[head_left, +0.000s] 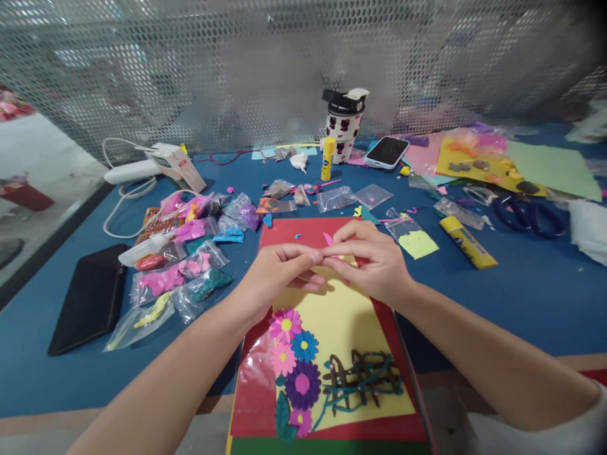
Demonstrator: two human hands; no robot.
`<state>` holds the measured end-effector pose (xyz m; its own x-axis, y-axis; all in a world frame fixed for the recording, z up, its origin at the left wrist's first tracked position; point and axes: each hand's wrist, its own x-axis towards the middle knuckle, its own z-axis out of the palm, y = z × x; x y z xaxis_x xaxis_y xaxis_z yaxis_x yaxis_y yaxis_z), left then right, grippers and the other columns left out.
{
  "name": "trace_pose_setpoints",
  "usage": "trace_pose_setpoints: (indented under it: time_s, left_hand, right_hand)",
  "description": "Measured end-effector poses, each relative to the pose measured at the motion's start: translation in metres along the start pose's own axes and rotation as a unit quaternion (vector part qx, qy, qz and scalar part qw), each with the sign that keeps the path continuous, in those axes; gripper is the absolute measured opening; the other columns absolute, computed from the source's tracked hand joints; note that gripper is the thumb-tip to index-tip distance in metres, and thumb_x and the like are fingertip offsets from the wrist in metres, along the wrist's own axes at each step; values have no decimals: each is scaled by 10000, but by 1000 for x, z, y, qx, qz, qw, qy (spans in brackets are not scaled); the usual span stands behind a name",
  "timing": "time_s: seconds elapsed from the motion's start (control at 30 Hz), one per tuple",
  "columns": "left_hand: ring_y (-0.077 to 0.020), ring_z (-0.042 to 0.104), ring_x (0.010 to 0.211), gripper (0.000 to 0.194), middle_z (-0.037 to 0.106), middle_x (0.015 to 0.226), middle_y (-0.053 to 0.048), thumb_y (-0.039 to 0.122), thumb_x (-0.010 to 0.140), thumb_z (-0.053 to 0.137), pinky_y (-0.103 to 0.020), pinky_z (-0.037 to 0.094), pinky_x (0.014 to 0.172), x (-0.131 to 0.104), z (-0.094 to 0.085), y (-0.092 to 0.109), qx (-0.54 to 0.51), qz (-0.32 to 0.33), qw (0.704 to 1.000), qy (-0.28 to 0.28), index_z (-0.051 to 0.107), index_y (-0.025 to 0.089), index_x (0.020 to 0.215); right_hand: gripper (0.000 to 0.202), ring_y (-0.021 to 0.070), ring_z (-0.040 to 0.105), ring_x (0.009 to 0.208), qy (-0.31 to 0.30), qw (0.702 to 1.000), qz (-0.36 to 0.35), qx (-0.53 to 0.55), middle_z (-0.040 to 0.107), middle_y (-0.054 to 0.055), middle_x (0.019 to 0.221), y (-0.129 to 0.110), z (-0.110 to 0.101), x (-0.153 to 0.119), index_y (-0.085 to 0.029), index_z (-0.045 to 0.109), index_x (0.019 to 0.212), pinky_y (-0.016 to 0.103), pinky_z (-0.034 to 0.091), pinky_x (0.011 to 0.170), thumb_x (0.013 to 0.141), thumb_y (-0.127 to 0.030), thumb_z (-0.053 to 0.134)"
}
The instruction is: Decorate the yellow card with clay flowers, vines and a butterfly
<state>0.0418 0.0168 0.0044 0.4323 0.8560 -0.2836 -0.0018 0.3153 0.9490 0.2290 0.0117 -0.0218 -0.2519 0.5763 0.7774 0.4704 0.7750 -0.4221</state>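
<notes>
Both hands meet above the upper part of a yellow sheet [341,316], which lies on a red folder [256,379]. My left hand [289,272] has thumb and forefinger pressed together, their tips touching the fingers of my right hand [370,259]. A small piece of pink clay [328,239] sticks up from the pinched fingers of my right hand. Whatever the left fingertips pinch is too small to make out. Pink, blue and purple clay flowers [302,384] run down the sheet's left side, and a dark clay fence [360,382] with teal vines is at its lower right.
Bags of coloured clay [164,278] and a black tablet [90,297] lie to the left. Behind the hands stand a glue stick [327,159] and a patterned cup [343,129], beside a phone [387,153]. Another glue stick [467,242] and dark-handled scissors [526,216] are on the right.
</notes>
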Motion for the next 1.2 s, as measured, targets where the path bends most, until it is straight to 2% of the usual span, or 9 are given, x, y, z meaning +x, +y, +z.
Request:
trace_pose_setpoints:
  time_s: [0.3, 0.53, 0.77, 0.9, 1.0, 1.07, 1.13, 1.2]
  left_hand:
    - [-124, 681, 561, 208, 722, 626, -35, 374, 723, 778, -222, 597, 629, 0, 2, 1, 5, 10, 999, 38, 747, 169, 719]
    - [-135, 701, 602, 336, 741, 676, -67, 464, 738, 748, -210, 600, 636, 0, 3, 1, 10, 7, 1000, 12, 759, 137, 816]
    - [-98, 681, 552, 192, 715, 608, -7, 347, 700, 801, -157, 594, 585, 0, 4, 1, -13, 22, 999, 28, 749, 163, 725]
    - [-113, 700, 586, 181, 726, 635, -11, 351, 713, 786, -161, 598, 595, 1, 0, 1, 22, 51, 998, 23, 758, 176, 749]
    - [-131, 717, 628, 202, 755, 732, -20, 358, 723, 778, -186, 609, 619, 1, -2, -1, 74, 108, 991, 29, 757, 187, 829]
    - [-125, 723, 664, 235, 769, 853, -21, 326, 720, 787, -179, 602, 626, 1, -4, -2, 141, 194, 969, 59, 743, 203, 916]
    - [-103, 716, 684, 249, 764, 945, -20, 273, 729, 790, -164, 591, 652, 0, -4, -4, 226, 298, 922, 95, 725, 208, 961]
    - [-87, 707, 694, 202, 760, 947, -17, 230, 754, 772, -161, 584, 690, 0, -5, -5, 295, 381, 869, 112, 719, 196, 946]
  right_hand:
    - [82, 134, 598, 711, -2, 1000, 3, -22, 637, 2, 751, -3, 2, 1, -249, 736, 899, 303, 459, 669, 830, -277, 699]
    - [42, 121, 597, 678, 15, 1000, -7, -23, 643, -6, 734, -2, 3, 2, -224, 721, 833, 300, 444, 666, 808, -194, 704]
    - [101, 137, 623, 725, 13, 999, -15, -42, 669, 8, 763, -1, 1, 0, -213, 730, 917, 321, 439, 703, 820, -229, 711]
    - [40, 125, 609, 685, 24, 999, -8, -26, 651, -5, 721, 0, -1, 2, -217, 730, 845, 311, 446, 689, 809, -205, 718]
    - [35, 124, 606, 678, 32, 999, 2, -16, 651, -6, 719, -1, -1, 2, -217, 727, 813, 314, 450, 694, 806, -185, 714]
    - [35, 131, 614, 700, 41, 999, 21, -7, 664, 5, 747, -1, 0, 1, -210, 729, 825, 319, 453, 697, 805, -185, 715]
    - [39, 137, 616, 723, 47, 998, 39, 5, 669, 11, 762, -1, 0, 0, -206, 729, 832, 321, 453, 697, 803, -183, 717]
    - [42, 137, 615, 731, 48, 998, 45, 16, 667, 11, 761, -2, 0, -1, -205, 728, 836, 320, 452, 696, 805, -180, 716]
